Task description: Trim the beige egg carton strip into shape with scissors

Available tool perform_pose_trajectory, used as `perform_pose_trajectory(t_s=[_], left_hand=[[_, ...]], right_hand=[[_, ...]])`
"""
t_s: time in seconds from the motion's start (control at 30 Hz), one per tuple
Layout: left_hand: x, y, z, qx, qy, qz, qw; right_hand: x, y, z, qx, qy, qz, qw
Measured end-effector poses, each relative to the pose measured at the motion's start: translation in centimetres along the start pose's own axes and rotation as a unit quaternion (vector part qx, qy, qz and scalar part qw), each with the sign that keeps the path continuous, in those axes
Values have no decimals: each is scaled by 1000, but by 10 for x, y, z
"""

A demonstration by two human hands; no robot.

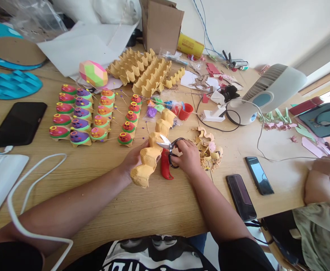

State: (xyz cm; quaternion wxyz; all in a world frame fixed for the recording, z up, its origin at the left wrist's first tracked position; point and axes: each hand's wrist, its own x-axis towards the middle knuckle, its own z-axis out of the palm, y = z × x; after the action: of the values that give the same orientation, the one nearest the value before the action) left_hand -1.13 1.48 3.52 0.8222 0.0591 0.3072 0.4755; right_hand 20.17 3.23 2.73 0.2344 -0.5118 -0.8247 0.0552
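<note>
A wide wooden table point(153, 203) is seen from above, and almost everything in view is spread across it. A white desk fan point(269, 88) is stood at the far right, tilted back. A stack of plain egg cartons point(145, 71) is laid at the far middle. Near it, to the left, rows of painted carton cups point(82, 116) are set out in red, purple, orange and green.

A long yellow egg carton strip point(153, 150) is held at the table's centre, angled from the near left to the far right, with its near end close to the tabletop. A pile of carton scraps point(210, 145) is heaped just beside it on the right.

The strip is gripped around its middle by the left hand point(133, 158), with the fingers closed on it. The right hand point(187, 156) is closed through the dark handles of the scissors point(167, 145), whose blades are set against the strip's right edge. A red-handled tool point(165, 167) is left lying on the table below the scissors, between the two hands.
</note>
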Motion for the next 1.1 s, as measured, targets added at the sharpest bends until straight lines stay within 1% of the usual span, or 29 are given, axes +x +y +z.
perform_pose_trajectory(t_s=[0.13,0.27,0.37,0.43,0.5,0.57,0.63,0.83,0.97,1.1], left_hand=[[4,2,-5,-30,9,-25,999],[4,3,-9,-44,14,-56,997],[1,1,-8,-38,-1,-43,998],[-1,-1,-7,-19,-22,-17,999],[-2,-3,-7,12,-37,5,999],[-2,-4,-8,47,-48,8,998],[-1,-5,-10,74,-59,3,995],[1,-6,-10,120,-99,-2,988],[0,-5,-12,134,-95,9,986],[3,-4,-18,120,-92,-16,988]], right_hand=[[-1,4,2,-16,0,5,1000],[-1,8,4,-28,20,-5,999],[-2,8,3,-13,27,-9,1000],[-2,6,2,6,27,14,1000],[-2,3,2,30,28,53,998],[-2,1,2,56,31,86,994],[-2,0,2,78,32,98,992],[-1,1,4,102,42,72,991],[0,2,4,122,31,53,991],[1,1,1,146,11,65,987]])
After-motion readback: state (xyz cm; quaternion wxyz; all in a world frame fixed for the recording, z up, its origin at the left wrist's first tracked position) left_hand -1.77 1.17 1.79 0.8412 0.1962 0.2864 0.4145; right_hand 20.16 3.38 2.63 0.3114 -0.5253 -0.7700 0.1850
